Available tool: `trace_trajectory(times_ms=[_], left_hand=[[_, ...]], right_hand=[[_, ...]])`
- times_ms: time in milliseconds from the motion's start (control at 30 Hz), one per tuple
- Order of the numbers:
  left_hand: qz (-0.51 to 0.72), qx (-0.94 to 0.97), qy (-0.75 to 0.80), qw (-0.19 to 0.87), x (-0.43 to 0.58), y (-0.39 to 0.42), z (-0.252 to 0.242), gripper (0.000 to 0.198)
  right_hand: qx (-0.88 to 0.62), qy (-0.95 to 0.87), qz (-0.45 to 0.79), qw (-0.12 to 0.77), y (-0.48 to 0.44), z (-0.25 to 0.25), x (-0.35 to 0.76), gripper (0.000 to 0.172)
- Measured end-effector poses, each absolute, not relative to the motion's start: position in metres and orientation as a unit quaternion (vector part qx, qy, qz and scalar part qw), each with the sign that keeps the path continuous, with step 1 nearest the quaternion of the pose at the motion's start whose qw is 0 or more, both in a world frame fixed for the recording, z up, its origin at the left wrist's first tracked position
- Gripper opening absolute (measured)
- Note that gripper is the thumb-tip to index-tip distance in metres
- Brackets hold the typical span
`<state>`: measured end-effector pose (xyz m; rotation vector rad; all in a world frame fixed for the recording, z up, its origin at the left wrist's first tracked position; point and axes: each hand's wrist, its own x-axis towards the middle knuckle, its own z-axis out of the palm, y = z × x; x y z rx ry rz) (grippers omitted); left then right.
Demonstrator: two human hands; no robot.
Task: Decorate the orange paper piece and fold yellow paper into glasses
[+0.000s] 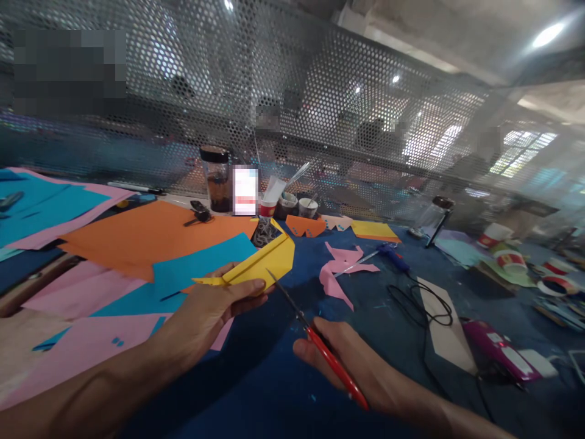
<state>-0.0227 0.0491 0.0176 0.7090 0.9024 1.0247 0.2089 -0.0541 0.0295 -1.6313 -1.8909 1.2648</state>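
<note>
My left hand (228,299) pinches a folded yellow paper (265,265) between thumb and fingers, above the middle of the table. In my right hand (340,347) are red-handled scissors (336,363), pointing up and left. Their blade tips lie at the lower edge of the yellow paper, over its face. Part of the fingers of my right hand is hidden by the handles. Just beyond the yellow paper sits a dark container of grey stringy material (266,233). A pink paper pinwheel shape (340,268) rests to the right.
Orange (132,235), blue (201,262) and pink sheets (105,347) cover the left. Behind stand a lidded jar (216,183), a lit screen (245,190) and cups (308,208). A blue glue gun (395,257), its cable and a purple device (500,350) lie right.
</note>
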Motion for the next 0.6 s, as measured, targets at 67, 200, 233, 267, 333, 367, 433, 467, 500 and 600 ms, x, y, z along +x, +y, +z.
trace_trajectory(times_ms=[67,200,233,267,333,367,433,467,500,600], left_hand=[[0.463,0.322,0.408,0.718,-0.023,0.0496,0.0165,0.053],[0.465,0.321,0.41,0.716,-0.0233,0.0497,0.0162,0.053],[0.465,0.321,0.41,0.716,-0.0234,0.0496,0.0165,0.052],[0.464,0.321,0.409,0.717,-0.0234,0.0494,0.0169,0.052],[0.462,0.319,0.411,0.719,-0.0234,0.0491,0.0178,0.049],[0.461,0.318,0.412,0.719,-0.0234,0.049,0.0181,0.048],[0.46,0.315,0.417,0.717,-0.0231,0.0488,0.0186,0.046],[0.46,0.315,0.419,0.716,-0.0229,0.0488,0.0187,0.047],[0.461,0.316,0.419,0.716,-0.0227,0.0489,0.0187,0.047],[0.458,0.324,0.417,0.715,-0.0223,0.0492,0.0188,0.05]], right_hand=[[-0.577,-0.667,0.439,0.169,-0.0545,0.0295,0.2082,0.046],[-0.584,-0.667,0.433,0.164,-0.0544,0.0293,0.2068,0.045],[-0.585,-0.665,0.434,0.163,-0.0543,0.0293,0.2066,0.045],[-0.587,-0.664,0.434,0.161,-0.0541,0.0293,0.2065,0.046],[-0.587,-0.664,0.435,0.158,-0.0538,0.0296,0.2066,0.047],[-0.587,-0.664,0.435,0.157,-0.0538,0.0297,0.2067,0.047],[-0.586,-0.669,0.429,0.156,-0.054,0.0298,0.2068,0.048],[-0.587,-0.671,0.426,0.156,-0.0542,0.0297,0.2068,0.049],[-0.589,-0.67,0.425,0.155,-0.0545,0.0295,0.2067,0.049],[-0.598,-0.667,0.419,0.147,-0.0551,0.0288,0.2063,0.05]])
